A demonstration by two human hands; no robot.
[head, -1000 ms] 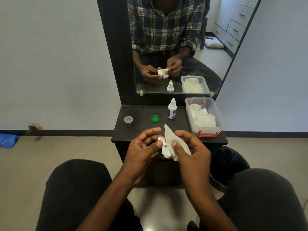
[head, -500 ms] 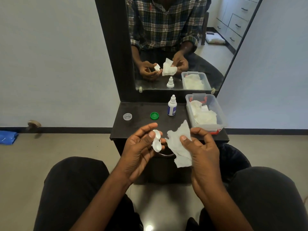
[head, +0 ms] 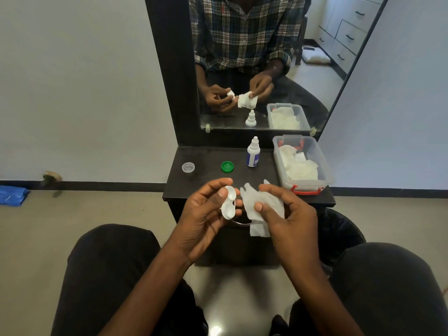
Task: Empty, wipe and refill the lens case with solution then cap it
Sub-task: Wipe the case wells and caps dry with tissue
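Lens case (head: 228,202): white, two round wells, uncapped; pinched between thumb and fingertips of left hand (head: 206,214), above table (head: 208,156) front edge; right hand (head: 286,214) grips tissue (head: 263,207) just beside case.

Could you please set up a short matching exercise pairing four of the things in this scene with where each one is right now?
Things:
1. lens case
2. tissue
3. green cap
4. solution bottle

Places:
A. held in the right hand
B. standing on the shelf beside the plastic box
C. held in the left hand
D. lying flat on the shelf, left of the bottle

Pairs: 1-C, 2-A, 3-D, 4-B
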